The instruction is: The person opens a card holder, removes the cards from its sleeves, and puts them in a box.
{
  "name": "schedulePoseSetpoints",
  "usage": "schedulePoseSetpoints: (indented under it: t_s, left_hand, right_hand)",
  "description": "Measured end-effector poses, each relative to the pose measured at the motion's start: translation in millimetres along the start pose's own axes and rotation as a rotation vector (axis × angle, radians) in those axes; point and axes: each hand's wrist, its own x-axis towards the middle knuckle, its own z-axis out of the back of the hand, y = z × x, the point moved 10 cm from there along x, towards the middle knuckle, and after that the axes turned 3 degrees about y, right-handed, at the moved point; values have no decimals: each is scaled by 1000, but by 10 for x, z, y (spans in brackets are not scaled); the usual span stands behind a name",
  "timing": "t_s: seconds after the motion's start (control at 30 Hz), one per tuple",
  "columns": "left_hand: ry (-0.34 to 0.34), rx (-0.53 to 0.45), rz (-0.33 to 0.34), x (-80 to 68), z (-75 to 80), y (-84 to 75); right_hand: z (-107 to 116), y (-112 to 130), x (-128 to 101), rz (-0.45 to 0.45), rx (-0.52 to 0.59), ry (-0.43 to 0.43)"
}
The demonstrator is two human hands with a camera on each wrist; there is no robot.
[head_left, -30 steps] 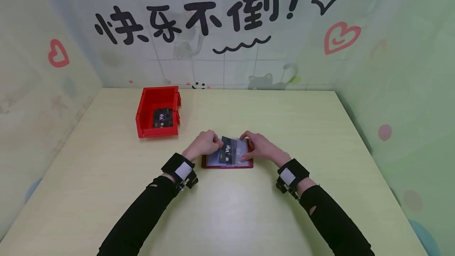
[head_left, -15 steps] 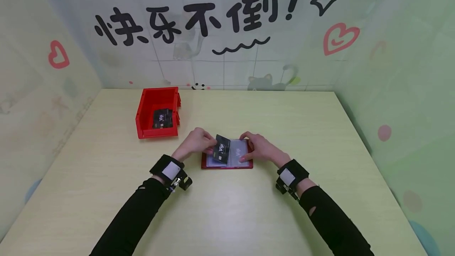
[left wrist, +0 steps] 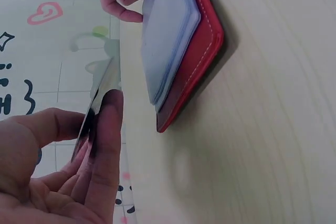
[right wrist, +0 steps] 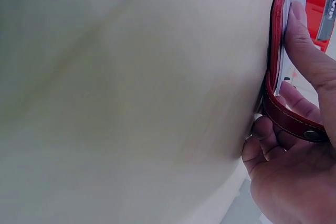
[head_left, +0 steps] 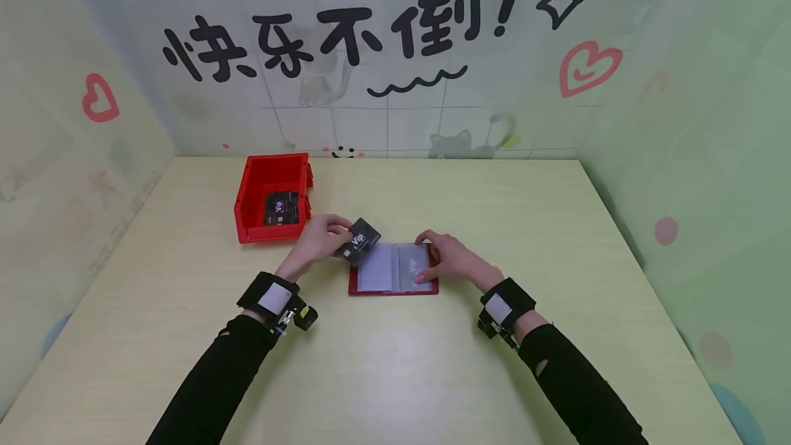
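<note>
In the head view my left hand [head_left: 320, 237] pinches a black card with "Vip" lettering [head_left: 361, 242] by its left side. The card is tilted, above the upper left corner of an open red card holder [head_left: 378, 270] with clear plastic pages. Seen from the left wrist, the card [left wrist: 97, 106] is edge-on between thumb and fingers, apart from the holder. My right hand [head_left: 454, 257] grips the holder's right edge. Its thumb presses the right-hand page, which shows faint "Vip" lettering, and the fingers are round the edge by a red strap with a snap [right wrist: 294, 121].
A red bin [head_left: 272, 234] stands at the back left of the pale table [head_left: 395, 362], just beyond my left hand. Black Vip cards [head_left: 281, 208] lie inside it. Printed cloth walls enclose the table at the back and sides.
My left hand has moved left and away from the holder with the card, uncovering the left-hand page. The right hand has stayed in place on the holder.
</note>
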Motion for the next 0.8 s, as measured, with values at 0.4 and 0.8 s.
schedulePoseSetpoints:
  t_s: [0.4, 0.8]
  left_hand:
    - [-209, 81, -96, -86, 585, -7]
    - [-429, 53, -98, -200, 1013, 100]
  right_hand:
    - [4, 11, -10, 21, 2, -1]
    - [5, 21, -15, 30, -11, -12]
